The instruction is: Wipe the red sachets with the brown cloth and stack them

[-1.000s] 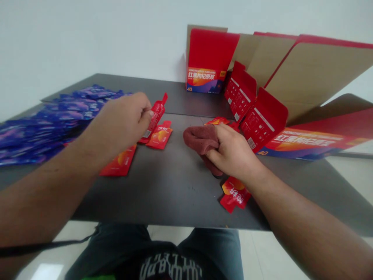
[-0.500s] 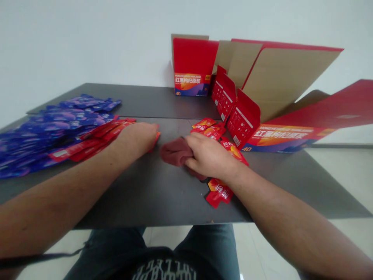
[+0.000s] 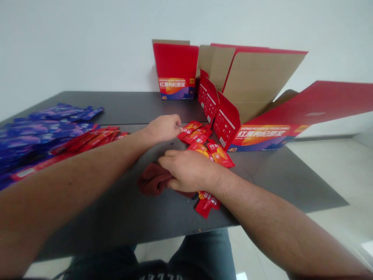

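Observation:
My left hand (image 3: 163, 127) reaches across the dark table (image 3: 140, 217), its fingers pinched on the edge of a red sachet (image 3: 189, 130) in a small heap of red sachets (image 3: 201, 137). My right hand (image 3: 186, 171) lies closed on a dark red cloth (image 3: 151, 182) near the table's front. Two more red sachets (image 3: 217, 153) lie just beyond the right hand. Another red sachet (image 3: 206, 202) sticks out from under that hand's wrist.
A row of red sachets (image 3: 87, 142) and a spread of blue sachets (image 3: 43, 128) lie on the left. An open red carton (image 3: 256, 132) with raised flaps lies on the right. A smaller open red box (image 3: 175, 76) stands at the back by the wall.
The left hand put down the sachet it held up and moved right to the heap by the carton. The right hand with the cloth slid towards me. The view has turned right.

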A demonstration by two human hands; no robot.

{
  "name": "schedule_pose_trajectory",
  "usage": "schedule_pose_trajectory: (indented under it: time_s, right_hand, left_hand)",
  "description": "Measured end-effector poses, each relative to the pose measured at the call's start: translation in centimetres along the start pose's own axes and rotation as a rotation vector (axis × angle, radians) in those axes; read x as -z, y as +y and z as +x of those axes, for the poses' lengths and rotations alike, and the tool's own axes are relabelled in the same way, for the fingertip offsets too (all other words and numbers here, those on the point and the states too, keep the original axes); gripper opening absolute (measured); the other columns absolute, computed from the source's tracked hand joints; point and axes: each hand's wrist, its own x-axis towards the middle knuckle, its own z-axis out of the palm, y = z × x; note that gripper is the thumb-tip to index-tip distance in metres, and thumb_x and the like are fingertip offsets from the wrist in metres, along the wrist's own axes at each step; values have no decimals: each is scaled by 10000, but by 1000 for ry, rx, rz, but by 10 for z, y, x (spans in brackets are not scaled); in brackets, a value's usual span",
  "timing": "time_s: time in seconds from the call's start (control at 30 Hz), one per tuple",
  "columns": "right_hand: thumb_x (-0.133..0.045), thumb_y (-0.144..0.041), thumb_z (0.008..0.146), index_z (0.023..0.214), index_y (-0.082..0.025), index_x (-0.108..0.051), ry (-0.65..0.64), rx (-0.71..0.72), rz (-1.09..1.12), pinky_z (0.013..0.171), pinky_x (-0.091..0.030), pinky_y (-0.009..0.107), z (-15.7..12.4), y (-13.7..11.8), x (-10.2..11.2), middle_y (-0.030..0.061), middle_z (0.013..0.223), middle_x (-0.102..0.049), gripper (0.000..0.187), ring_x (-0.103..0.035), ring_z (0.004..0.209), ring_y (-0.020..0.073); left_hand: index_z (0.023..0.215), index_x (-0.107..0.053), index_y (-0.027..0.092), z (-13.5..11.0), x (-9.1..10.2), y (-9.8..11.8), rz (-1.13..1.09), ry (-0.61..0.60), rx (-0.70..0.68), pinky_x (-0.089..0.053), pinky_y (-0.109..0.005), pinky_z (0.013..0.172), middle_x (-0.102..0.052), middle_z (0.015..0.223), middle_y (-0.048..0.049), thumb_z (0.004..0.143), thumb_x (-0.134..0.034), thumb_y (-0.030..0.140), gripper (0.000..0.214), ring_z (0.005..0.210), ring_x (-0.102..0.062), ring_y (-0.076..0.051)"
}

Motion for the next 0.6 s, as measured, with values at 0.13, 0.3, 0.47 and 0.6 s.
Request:
schedule_pose_trajectory:
  time_s: [0.13,0.3,0.47,0.6]
  right_hand:
    - [-729,-314,972,1112,-171,-731,10,30,17,660,-446,354,1,1,-3,83,1118,-748,200,-682,897,227]
    - [-728,-293,950,1096,-181,-742,-23,7,34,628,-406,345,1,-2,-1,71,1093,-747,184,-673,879,220]
    - [-716,-279,952,1086,-186,-735,-55,-10,30,602,-381,352,2,-4,3,64,1090,-748,164,-663,838,212]
    - [-718,-295,967,1105,-168,-733,-58,-12,22,631,-403,356,2,-5,4,73,1107,-748,188,-671,862,219]
  left_hand:
    - [1338,-741,141,23,-17,7,51,-67,3,-569,-366,873,-810,1224,-197,916,-728,508,560,1024,-777,-309]
    - [1348,-762,129,29,-23,6,187,-110,-28,-579,-412,918,-807,1227,-222,962,-682,455,512,1112,-781,-368]
    - [1166,-862,133,21,-21,7,310,-142,-120,-573,-434,957,-836,1130,-222,1028,-540,280,380,1106,-794,-379]
    - [1165,-852,123,13,-19,11,375,-136,-160,-578,-424,938,-844,1113,-221,1025,-499,165,382,1086,-805,-364]
